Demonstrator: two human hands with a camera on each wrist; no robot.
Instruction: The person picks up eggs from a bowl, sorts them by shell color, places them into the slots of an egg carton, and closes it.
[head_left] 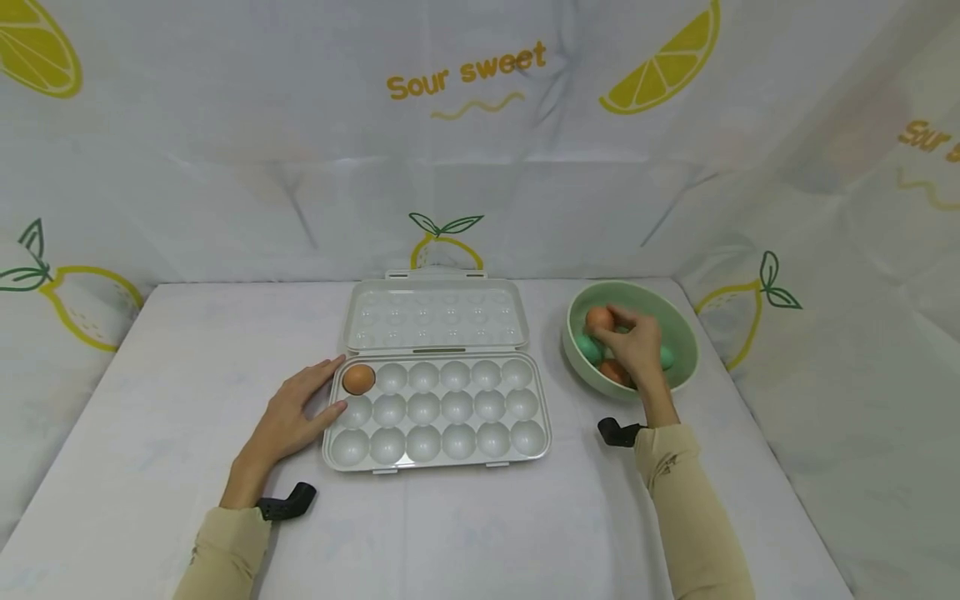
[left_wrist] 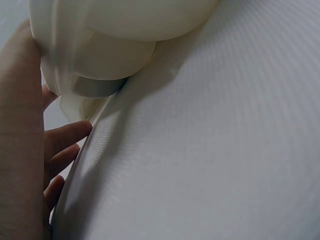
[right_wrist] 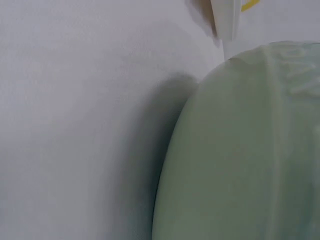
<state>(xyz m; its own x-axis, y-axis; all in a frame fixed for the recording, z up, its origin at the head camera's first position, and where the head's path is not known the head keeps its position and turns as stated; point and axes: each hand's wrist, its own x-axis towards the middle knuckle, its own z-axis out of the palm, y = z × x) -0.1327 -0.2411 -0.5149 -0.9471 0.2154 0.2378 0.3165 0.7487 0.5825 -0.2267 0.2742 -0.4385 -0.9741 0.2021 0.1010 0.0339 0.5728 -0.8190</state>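
Note:
In the head view a white egg carton (head_left: 439, 472) lies with its lid (head_left: 435, 312) folded back. One brown egg (head_left: 358, 379) sits in its back-left cup; the other cups hold nothing. My left hand (head_left: 296, 412) rests along the carton's left edge, thumb at the front part of that side, fingers near the back corner. Over the pale green bowl (head_left: 686, 350) my right hand (head_left: 636, 337) pinches a brown egg (head_left: 599, 319) between thumb and fingers. Under it in the bowl lie a green egg (head_left: 588, 348) and another brown egg (head_left: 615, 372).
Another green egg (head_left: 667, 357) shows at the bowl's right side. The bowl stands at the back right of the white-covered table (head_left: 465, 533). A white cloth with printed lemons (head_left: 447, 250) hangs behind. Black wrist mounts (head_left: 288, 503) jut out beside both wrists.

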